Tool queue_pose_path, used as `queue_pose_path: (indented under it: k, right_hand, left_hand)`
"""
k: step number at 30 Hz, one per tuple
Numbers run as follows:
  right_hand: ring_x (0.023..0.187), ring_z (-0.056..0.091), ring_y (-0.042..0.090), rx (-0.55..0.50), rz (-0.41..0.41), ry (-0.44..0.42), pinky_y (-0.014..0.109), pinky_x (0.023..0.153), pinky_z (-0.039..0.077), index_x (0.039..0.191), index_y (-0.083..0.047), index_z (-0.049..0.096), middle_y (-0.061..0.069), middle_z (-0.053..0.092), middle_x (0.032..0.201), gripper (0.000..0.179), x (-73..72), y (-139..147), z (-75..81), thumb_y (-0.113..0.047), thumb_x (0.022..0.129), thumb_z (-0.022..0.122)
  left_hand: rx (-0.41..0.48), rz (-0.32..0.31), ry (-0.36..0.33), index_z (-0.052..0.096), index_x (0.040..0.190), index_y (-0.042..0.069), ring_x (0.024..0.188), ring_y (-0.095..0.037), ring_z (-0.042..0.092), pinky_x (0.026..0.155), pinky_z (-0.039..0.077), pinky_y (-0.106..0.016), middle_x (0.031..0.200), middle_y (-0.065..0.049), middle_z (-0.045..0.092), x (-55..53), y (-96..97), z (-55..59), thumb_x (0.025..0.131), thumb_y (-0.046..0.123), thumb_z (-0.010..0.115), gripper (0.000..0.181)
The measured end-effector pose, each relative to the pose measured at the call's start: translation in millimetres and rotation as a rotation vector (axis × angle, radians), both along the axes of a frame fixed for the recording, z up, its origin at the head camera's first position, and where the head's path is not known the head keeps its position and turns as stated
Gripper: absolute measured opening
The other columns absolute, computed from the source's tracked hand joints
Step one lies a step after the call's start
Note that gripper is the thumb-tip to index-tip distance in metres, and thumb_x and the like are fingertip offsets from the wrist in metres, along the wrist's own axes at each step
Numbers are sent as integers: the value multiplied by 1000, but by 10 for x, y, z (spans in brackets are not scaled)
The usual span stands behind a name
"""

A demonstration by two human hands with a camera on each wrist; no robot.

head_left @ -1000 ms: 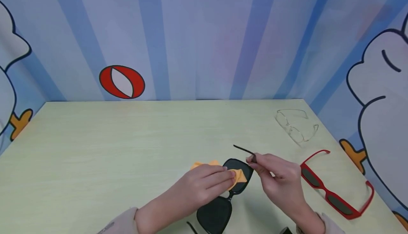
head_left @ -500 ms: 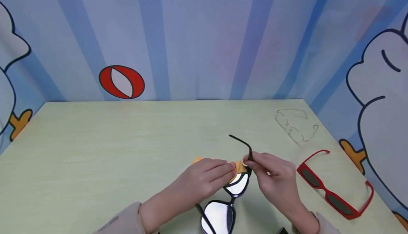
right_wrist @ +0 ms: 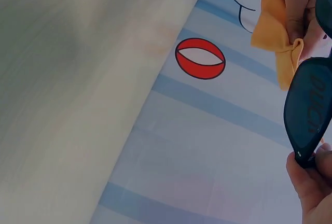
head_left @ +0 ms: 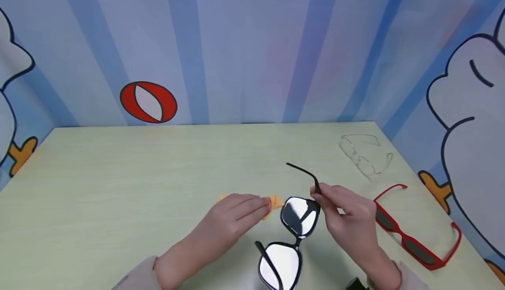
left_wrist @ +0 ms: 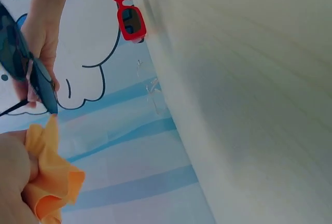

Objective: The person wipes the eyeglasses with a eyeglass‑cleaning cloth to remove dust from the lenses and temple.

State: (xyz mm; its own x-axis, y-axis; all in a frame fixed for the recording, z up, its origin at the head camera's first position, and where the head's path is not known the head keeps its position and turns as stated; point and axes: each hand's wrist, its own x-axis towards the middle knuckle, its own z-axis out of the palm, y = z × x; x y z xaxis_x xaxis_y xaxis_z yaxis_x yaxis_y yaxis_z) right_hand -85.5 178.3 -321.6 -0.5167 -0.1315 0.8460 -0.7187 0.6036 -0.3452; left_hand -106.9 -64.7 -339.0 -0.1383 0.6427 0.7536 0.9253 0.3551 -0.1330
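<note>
A pair of black sunglasses (head_left: 299, 240) is held above the table by my right hand (head_left: 351, 215), which pinches the frame's corner by the hinge. Bright reflections cover its lenses, and both temples stand unfolded. In the right wrist view, lettering shows on one dark lens (right_wrist: 311, 102). My left hand (head_left: 230, 220) grips a bunched orange cloth (head_left: 275, 203) just left of the upper lens, apart from it in the head view. The cloth (left_wrist: 52, 175) hangs in folds from my fingers in the left wrist view.
Red sunglasses (head_left: 410, 239) lie on the table (head_left: 138, 184) at the right. Behind them rest thin wire-framed glasses (head_left: 364, 156). A dark object (head_left: 355, 284), partly cut off, is by my right wrist. A printed backdrop (head_left: 244, 48) rises along the table's far edge.
The orange cloth has come off the lens as my left hand moved left. The black sunglasses have tilted, so their lenses turned from dark to bright with reflections, and shifted slightly right.
</note>
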Motion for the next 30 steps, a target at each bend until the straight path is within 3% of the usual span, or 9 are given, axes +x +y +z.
queue_pose_path:
  k: [4,8,10,13,15,16,19,26,30]
  right_hand:
    - [63,67,16,22,-43,50,14,62,52,85,6,73,11,70,76,42,-20,18,25,-32,92,56]
    - [61,66,18,16,-64,69,15,63,52,84,5,72,11,69,75,41,-39,24,47,-31,93,56]
    - [60,66,18,12,-72,82,15,62,52,83,5,72,10,69,75,30,-48,30,56,-22,92,61]
    - [60,66,18,7,-94,71,13,61,51,82,4,72,11,69,75,4,-54,42,68,3,78,71]
    - [60,66,19,9,-114,56,13,61,51,82,4,72,11,69,75,21,-53,47,71,17,65,74]
    - [60,66,19,9,-123,49,13,61,51,82,5,72,11,69,75,28,-51,48,71,21,59,74]
    - [59,66,18,11,-135,39,13,59,51,82,4,72,10,69,75,31,-48,41,63,22,58,75]
    - [63,66,13,-11,-116,-23,10,61,49,84,4,72,12,69,75,26,-15,9,58,20,64,72]
    - [65,66,13,-24,-132,-60,8,64,48,85,5,72,13,69,75,23,-4,5,63,20,67,71]
  left_hand:
    - [105,-68,-109,66,112,0,100,-17,62,85,51,-27,110,-8,66,36,-66,22,96,2,47,24]
    - [75,-163,-59,68,108,2,99,-16,63,85,51,-25,108,-7,67,103,-84,42,94,4,52,20]
    - [46,-193,-25,69,105,3,97,-14,63,84,50,-23,106,-6,68,138,-99,29,95,4,52,20]
    - [16,-220,-23,69,102,5,95,-13,63,83,50,-21,104,-4,68,176,-129,-11,96,4,49,21]
    - [-7,-230,-54,69,103,6,96,-12,63,84,50,-21,104,-3,68,191,-145,-41,95,4,51,20]
    - [-23,-232,-63,68,105,6,97,-12,62,86,49,-22,106,-3,68,196,-149,-53,94,4,54,18]
    - [-87,-222,-73,66,111,6,102,-12,60,91,46,-21,112,-2,65,196,-142,-80,87,3,63,25]
    - [-174,-178,-59,62,115,8,104,-10,55,95,41,-18,117,2,62,200,-56,-100,82,4,68,34]
    - [-209,-116,-46,64,112,10,102,-11,56,92,44,-19,116,1,62,199,10,-104,79,4,71,34]
